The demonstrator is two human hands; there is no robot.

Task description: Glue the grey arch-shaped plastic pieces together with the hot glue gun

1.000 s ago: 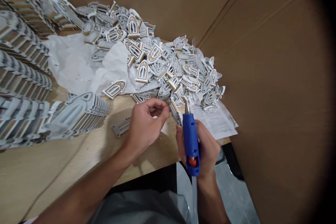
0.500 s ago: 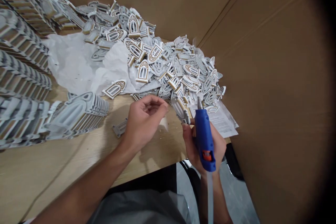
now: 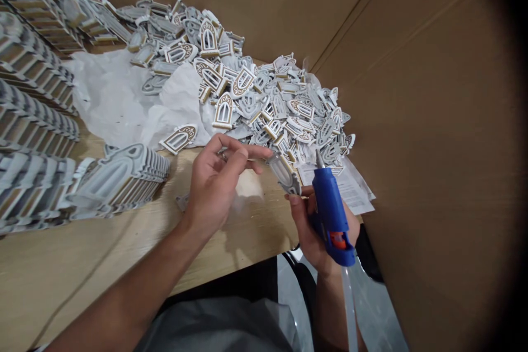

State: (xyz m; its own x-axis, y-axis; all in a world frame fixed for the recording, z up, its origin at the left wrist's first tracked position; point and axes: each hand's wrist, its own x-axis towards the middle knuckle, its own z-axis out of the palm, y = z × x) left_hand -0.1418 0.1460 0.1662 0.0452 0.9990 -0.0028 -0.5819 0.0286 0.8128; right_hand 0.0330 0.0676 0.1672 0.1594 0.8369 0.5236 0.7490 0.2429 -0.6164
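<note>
Glue gun (image 3: 332, 201) shifted rightward, nozzle off the window piece (image 3: 284, 171), which right hand (image 3: 307, 234) also pinches above bench (image 3: 61, 245); left hand's (image 3: 214, 187) grip loosely spread, fingertip near far end, best kept clear of hot tip.

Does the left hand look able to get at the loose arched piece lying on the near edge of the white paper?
Probably yes: the arched piece lies apart from the pile, nothing visible covers it, and the left hand is close by, seemingly holding nothing.
</note>
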